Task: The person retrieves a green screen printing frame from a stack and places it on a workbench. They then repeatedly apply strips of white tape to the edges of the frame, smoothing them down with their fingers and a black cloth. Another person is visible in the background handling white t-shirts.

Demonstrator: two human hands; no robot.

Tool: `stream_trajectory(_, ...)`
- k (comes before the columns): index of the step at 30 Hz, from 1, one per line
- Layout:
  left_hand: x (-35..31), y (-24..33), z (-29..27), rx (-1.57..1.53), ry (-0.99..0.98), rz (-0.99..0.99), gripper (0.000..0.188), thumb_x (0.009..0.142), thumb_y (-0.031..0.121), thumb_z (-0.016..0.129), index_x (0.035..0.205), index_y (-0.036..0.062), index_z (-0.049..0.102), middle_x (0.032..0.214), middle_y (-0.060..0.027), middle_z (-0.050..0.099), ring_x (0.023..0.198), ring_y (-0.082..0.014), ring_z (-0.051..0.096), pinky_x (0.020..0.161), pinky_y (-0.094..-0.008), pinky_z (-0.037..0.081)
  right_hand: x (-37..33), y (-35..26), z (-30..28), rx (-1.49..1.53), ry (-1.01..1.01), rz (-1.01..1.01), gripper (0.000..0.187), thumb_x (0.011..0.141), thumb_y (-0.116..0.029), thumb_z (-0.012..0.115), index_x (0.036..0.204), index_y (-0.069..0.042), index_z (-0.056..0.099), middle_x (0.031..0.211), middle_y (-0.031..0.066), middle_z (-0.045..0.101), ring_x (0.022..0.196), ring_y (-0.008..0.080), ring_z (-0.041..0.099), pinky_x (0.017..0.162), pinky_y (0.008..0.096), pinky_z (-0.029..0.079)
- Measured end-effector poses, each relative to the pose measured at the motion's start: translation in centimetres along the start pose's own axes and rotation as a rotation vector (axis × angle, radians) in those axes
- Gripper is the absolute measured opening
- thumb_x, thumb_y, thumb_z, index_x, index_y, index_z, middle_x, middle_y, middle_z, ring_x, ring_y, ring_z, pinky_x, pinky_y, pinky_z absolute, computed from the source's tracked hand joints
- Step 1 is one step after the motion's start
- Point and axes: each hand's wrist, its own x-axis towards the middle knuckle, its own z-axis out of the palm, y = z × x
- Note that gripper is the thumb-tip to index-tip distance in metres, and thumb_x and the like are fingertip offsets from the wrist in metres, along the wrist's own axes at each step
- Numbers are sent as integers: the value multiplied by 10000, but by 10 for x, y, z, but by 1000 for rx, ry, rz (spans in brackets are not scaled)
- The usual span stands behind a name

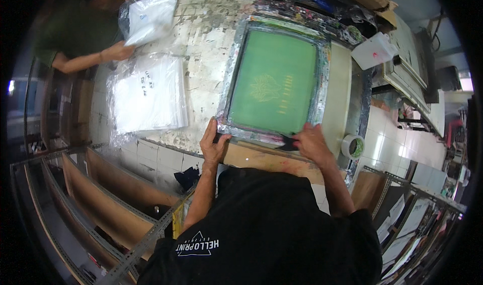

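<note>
A screen printing frame (235, 78) with green mesh lies on the paint-stained table, its rim covered in smeared ink and tape. Pale yellow line marks show on the mesh. My left hand (214, 143) grips the frame's near left corner, thumb on the near edge and fingers along the side. At the near right part of the rim, my right hand (313, 143) is closed on a dark flat piece (288, 143); its exact kind cannot be made out. The piece lies against the frame's near edge.
Plastic-wrapped white sheets (148, 96) lie left of the frame. Across the table, another person's hands hold a clear bag (151, 15) of white material. A tape roll (353, 146) and a white plastic container (374, 51) are at the right. Wooden shelves (108, 194) stand at lower left.
</note>
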Motion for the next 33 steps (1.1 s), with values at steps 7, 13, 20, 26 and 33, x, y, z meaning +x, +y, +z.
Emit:
stream_trajectory(7,2,3,-1,11,25,-11,653,695,75,823,1293,7,570,1295,-271,563,1185,-379,582,965,-390,502,-3,11,-32,-197,-148,-32,193,726,-164,748,916,-155,778,808,127,666,991,286,536,846,416,349)
stream_trajectory(13,2,8,-3,-29,36,-73,660,688,66,820,1295,-4,570,1306,-251,566,1213,-342,573,989,-366,478,21,20,-4,190,-147,-31,226,729,-131,740,945,-64,751,826,195,652,897,354,612,768,423,468)
stream_trajectory(20,5,9,-5,43,62,-12,691,664,131,850,1294,46,579,1258,-231,602,1130,-357,620,913,-379,533,111,-80,25,533,-197,-81,232,753,-123,738,955,-9,727,801,240,673,735,354,665,680,412,507)
stream_trajectory(26,4,5,-4,52,38,-42,674,681,104,829,1301,42,574,1267,-225,600,1138,-357,616,919,-377,529,154,-131,60,526,-54,-43,236,729,-167,756,894,0,726,797,242,671,728,359,671,670,413,506)
stream_trajectory(33,1,10,-4,40,85,-6,641,688,77,827,1279,16,586,1241,-281,590,1151,-381,602,929,-389,522,82,-69,-5,96,-248,86,254,689,-244,790,844,-50,737,761,213,674,740,346,670,660,422,497)
